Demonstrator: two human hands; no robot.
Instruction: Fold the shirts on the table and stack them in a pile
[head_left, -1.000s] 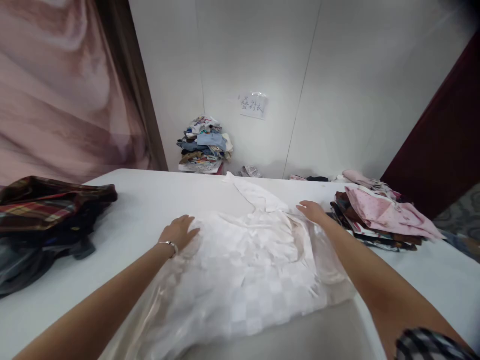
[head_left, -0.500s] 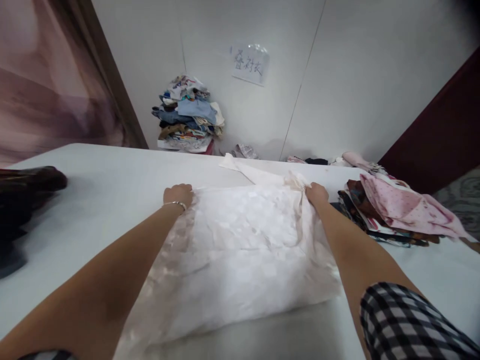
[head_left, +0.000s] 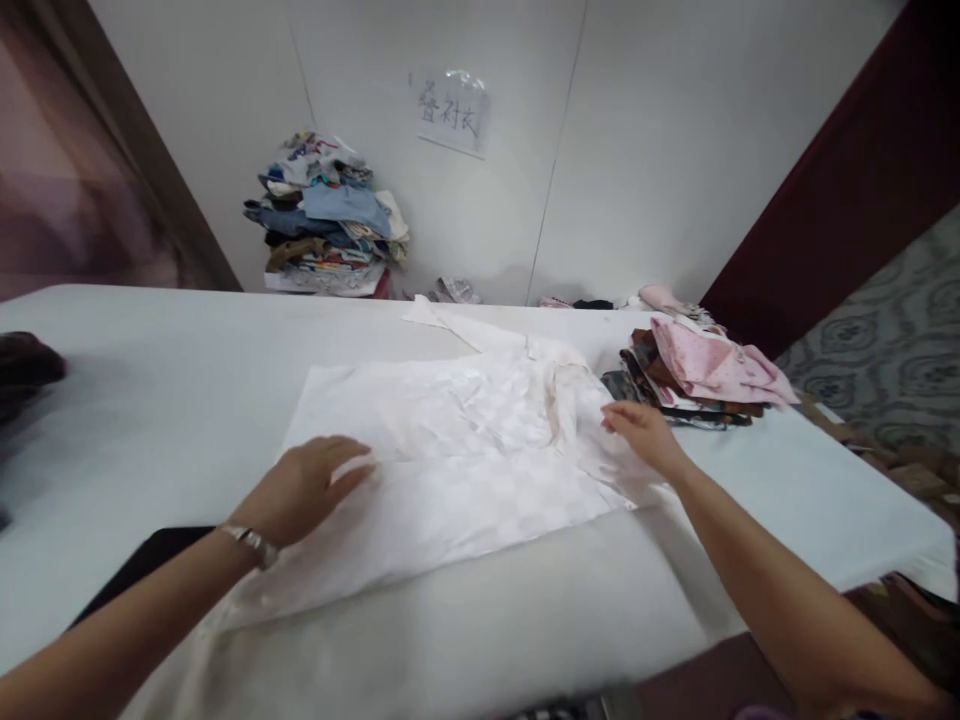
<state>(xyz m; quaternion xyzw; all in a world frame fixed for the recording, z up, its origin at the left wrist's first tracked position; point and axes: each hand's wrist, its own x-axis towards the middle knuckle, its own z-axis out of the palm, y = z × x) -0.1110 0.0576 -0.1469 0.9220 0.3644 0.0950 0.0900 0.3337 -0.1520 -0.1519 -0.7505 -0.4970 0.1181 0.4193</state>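
My left hand (head_left: 304,488) and right hand (head_left: 639,432) rest open and flat, gripping nothing, on a white garment (head_left: 457,450) spread across the table (head_left: 150,400), near stacked folded clothes (head_left: 694,375).

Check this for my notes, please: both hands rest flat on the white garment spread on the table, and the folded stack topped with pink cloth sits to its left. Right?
Not quite. The head view shows the stack topped with pink cloth to the right of the white garment, not the left. Left hand and right hand do rest on it, on the table.
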